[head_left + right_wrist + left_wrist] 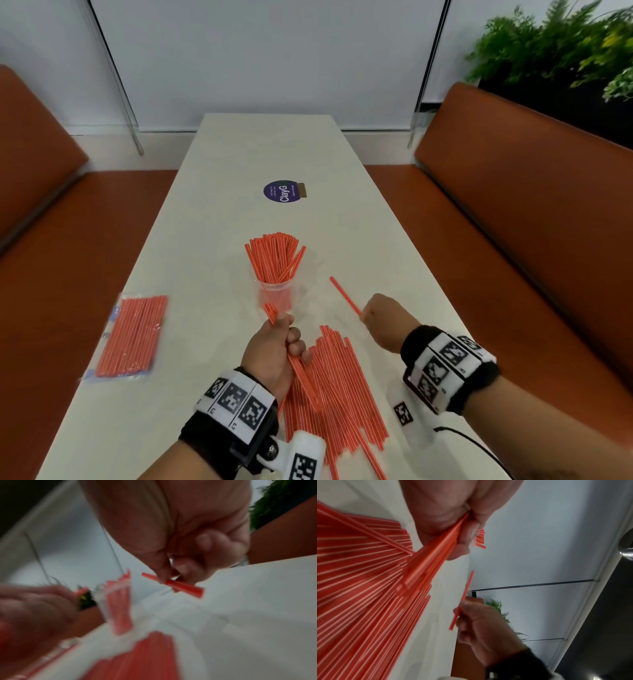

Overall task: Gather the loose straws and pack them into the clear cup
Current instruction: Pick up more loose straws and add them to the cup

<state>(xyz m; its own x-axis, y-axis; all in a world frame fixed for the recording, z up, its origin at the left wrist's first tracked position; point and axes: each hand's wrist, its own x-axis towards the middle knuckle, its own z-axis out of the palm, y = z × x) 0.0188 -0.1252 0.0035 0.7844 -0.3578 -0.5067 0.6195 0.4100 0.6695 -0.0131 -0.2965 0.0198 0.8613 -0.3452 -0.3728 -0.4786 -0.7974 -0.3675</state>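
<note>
On table (pixel 212 240), orange white-striped loose straws (pixel 339 387) — fanned pile, clear cup (pixel 276 294) crammed.

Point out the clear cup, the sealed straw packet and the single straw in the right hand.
clear cup (pixel 276 294): head view, its transparent wall.
sealed straw packet (pixel 132 335): head view, packet middle.
single straw (pixel 344 295): head view, mid-shaft.

Clear cup (pixel 276 294) upright mid-table, crammed with red straws (pixel 275 258); loose straws (pixel 337 380) piled just nearer.

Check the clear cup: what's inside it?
The clear cup holds a dense bunch of orange straws, standing upright and fanning out above the rim. The left hand with its own bundle covers the cup's base, so the bottom is not visible.
</note>
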